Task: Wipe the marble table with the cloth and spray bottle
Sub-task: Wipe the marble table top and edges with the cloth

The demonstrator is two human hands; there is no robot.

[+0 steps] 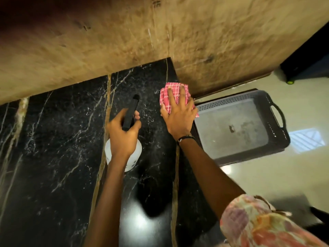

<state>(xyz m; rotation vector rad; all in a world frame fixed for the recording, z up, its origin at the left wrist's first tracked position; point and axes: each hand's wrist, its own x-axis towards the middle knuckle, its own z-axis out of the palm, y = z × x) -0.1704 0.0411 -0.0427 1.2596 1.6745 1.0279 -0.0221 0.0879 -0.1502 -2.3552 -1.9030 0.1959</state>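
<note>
- marble table [53, 139]: black slab, white and gold veins, fills the left and centre of the view; its far edge butts against a tan mottled wall [106, 41]. Glare patch on the near part of the slab.
- left hand [122, 134]: fingers curled round the black trigger head of the spray bottle [130, 111]; nozzle aims away from the person, toward the wall.
- bottle body is white, showing under the wrist. Looks held just above the slab, but contact with the surface is hard to judge from this angle.
- cloth [175, 93]: pink with a white check, bunched up, lying on the table at its far right corner, close to the wall and the right edge.
- right hand [179, 116]: palm down, fingers straight and spread, pressing flat on the cloth. Dark band on the wrist. Patterned sleeve [258, 223] at lower right.
- the two hands are near each other, not touching.
- basket [277, 122]: dark plastic, perforated walls, loop handle on its right end, sits on the pale glossy floor [267, 179] just beside the table's right edge.
- dark object with a green wheel [290, 82] at far upper right, mostly cut off.
</note>
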